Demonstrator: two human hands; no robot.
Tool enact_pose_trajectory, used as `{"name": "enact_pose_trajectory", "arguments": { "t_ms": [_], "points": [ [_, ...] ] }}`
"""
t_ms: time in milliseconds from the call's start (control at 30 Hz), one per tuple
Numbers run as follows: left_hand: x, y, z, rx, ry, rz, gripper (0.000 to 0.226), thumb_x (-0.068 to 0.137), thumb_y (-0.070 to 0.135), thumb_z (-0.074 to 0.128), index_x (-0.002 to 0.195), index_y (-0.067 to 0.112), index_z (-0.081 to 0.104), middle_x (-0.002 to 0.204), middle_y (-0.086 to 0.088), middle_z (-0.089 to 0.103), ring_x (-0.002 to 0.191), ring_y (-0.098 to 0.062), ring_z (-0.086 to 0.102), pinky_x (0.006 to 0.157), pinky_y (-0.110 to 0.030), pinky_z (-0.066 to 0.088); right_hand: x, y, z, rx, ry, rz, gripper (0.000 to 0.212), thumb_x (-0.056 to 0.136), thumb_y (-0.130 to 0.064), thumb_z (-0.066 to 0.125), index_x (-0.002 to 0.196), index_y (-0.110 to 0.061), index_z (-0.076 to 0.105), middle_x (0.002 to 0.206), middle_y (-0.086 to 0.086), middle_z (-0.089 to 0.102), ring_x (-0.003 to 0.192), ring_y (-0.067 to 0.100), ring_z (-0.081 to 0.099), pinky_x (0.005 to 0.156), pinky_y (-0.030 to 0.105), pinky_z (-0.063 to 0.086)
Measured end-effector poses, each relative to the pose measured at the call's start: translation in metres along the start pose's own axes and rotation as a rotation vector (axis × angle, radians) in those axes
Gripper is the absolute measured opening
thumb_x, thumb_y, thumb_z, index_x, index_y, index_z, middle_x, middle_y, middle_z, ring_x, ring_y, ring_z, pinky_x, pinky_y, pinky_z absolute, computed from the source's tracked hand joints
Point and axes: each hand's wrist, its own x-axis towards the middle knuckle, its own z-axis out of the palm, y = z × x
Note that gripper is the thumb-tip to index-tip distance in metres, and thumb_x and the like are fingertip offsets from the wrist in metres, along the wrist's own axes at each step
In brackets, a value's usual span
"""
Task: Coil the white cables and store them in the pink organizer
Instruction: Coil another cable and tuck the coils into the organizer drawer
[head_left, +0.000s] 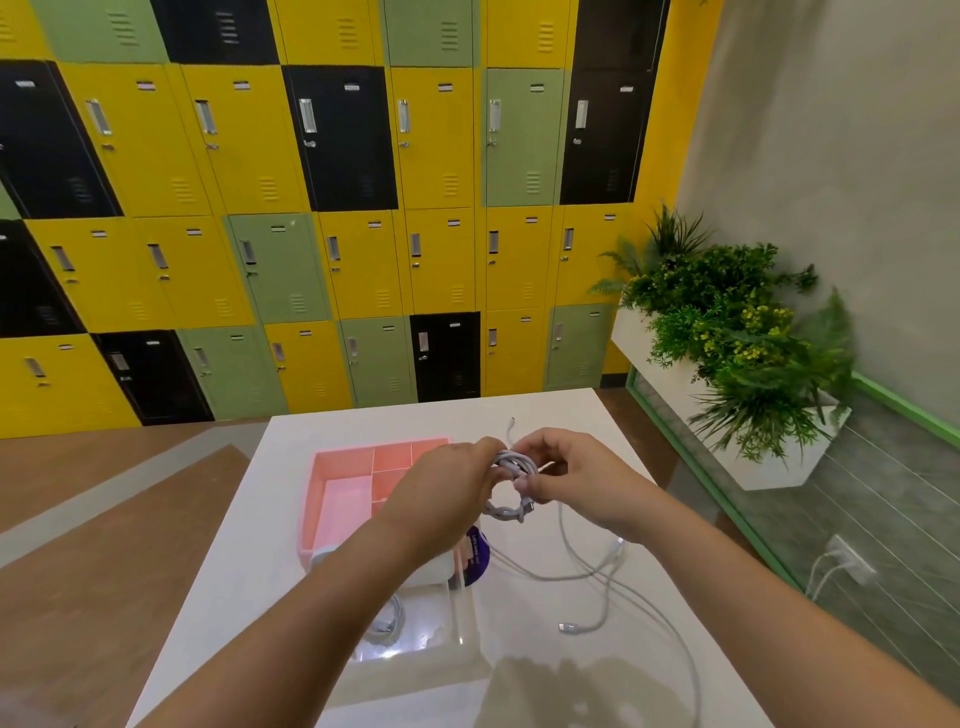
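Coil (506, 512) is mid-air, just right of organizer (337, 499). Left hand (441, 493) has fingers curled round the loops, right hand (576, 478) pinches the wrap. Keep loops tight, tuck the tail before letting go, else it springs open

We look down on a white table (244, 582), pink organizer (318, 499) toward its far left, clear tray (460, 618) just nearer us, purple item (478, 556) beside it, loose white cables (576, 627) sprawling toward the right edge
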Motion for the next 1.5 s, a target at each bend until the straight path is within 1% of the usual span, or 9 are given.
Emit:
{"name": "enact_pose_trajectory", "arguments": {
  "t_ms": [200,333,500,633,900,1067,1200,1300,1500],
  "points": [
    [0.0,-0.004,0.009,0.102,0.085,0.019,0.023,0.096,0.024,0.053,0.118,0.023,0.052,0.101,0.001,0.068,0.084,-0.019,0.062,0.068,-0.025,0.043,0.003,0.0,0.003,-0.045,-0.013,0.016,0.026,0.084,-0.014,0.072,0.106,-0.024,0.061,0.093,0.0,0.066,0.087,0.018,0.066,0.085,0.037,0.055],
    [0.003,-0.008,0.009,0.125,0.084,0.032,0.022,0.097,0.028,0.051,0.118,0.022,0.054,0.1,0.001,0.068,0.083,-0.019,0.062,0.071,-0.027,0.048,0.005,0.004,0.007,-0.065,0.021,0.019,0.026,0.085,-0.016,0.072,0.107,-0.025,0.06,0.097,-0.001,0.065,0.086,0.017,0.065,0.082,0.034,0.056],
    [0.006,-0.015,-0.007,-0.263,-0.115,-0.018,0.026,0.096,0.04,0.053,0.109,0.022,0.065,0.092,0.007,0.064,0.082,-0.008,0.055,0.07,-0.025,0.044,0.006,0.007,0.009,-0.103,0.038,0.031,0.026,0.081,-0.013,0.075,0.102,-0.022,0.062,0.093,0.001,0.068,0.085,0.019,0.064,0.078,0.035,0.057],
    [0.005,-0.018,-0.009,-0.368,-0.125,-0.067,0.018,0.095,0.037,0.055,0.102,0.024,0.066,0.087,0.009,0.063,0.074,-0.001,0.054,0.059,-0.018,0.038,0.007,0.005,0.01,-0.09,0.03,0.01,0.02,0.081,-0.013,0.075,0.096,-0.019,0.064,0.091,0.001,0.068,0.077,0.016,0.063,0.073,0.031,0.056],
    [0.001,-0.014,0.0,-0.311,-0.073,-0.096,0.013,0.1,0.029,0.045,0.101,0.023,0.056,0.091,0.005,0.06,0.078,-0.008,0.054,0.06,-0.018,0.042,0.009,0.01,0.023,-0.088,0.064,0.034,0.013,0.087,-0.019,0.069,0.096,-0.022,0.06,0.093,-0.003,0.065,0.08,0.016,0.062,0.073,0.035,0.054],
    [-0.001,-0.011,0.003,-0.203,0.06,-0.091,0.023,0.102,0.032,0.041,0.11,0.019,0.059,0.096,0.004,0.062,0.081,-0.01,0.053,0.064,-0.017,0.041,0.007,0.006,0.032,-0.15,0.187,-0.02,0.004,0.093,-0.021,0.061,0.093,-0.02,0.058,0.085,-0.005,0.062,0.076,0.012,0.058,0.066,0.023,0.046],
    [-0.002,-0.013,-0.003,-0.249,0.01,-0.028,0.027,0.099,0.034,0.049,0.122,0.023,0.055,0.102,0.002,0.067,0.09,-0.014,0.06,0.075,-0.028,0.048,0.007,0.005,0.032,-0.214,0.227,-0.043,0.005,0.094,-0.022,0.059,0.096,-0.017,0.059,0.085,-0.005,0.061,0.075,0.013,0.062,0.066,0.025,0.052],
    [0.001,-0.016,-0.003,-0.117,-0.03,-0.006,0.021,0.099,0.027,0.049,0.116,0.02,0.058,0.102,0.0,0.066,0.088,-0.017,0.059,0.075,-0.032,0.05,0.008,0.005,0.035,-0.235,0.239,-0.05,0.002,0.095,-0.02,0.058,0.095,-0.018,0.059,0.085,-0.004,0.062,0.075,0.013,0.063,0.065,0.023,0.052],
    [-0.004,-0.02,0.01,0.037,-0.008,0.029,0.03,0.093,0.015,0.056,0.122,0.019,0.05,0.111,-0.002,0.061,0.094,-0.02,0.057,0.077,-0.029,0.045,0.007,0.007,0.039,-0.198,0.215,-0.079,0.008,0.091,-0.016,0.063,0.098,-0.018,0.059,0.088,-0.004,0.064,0.079,0.013,0.064,0.071,0.023,0.054]
  ]
}}
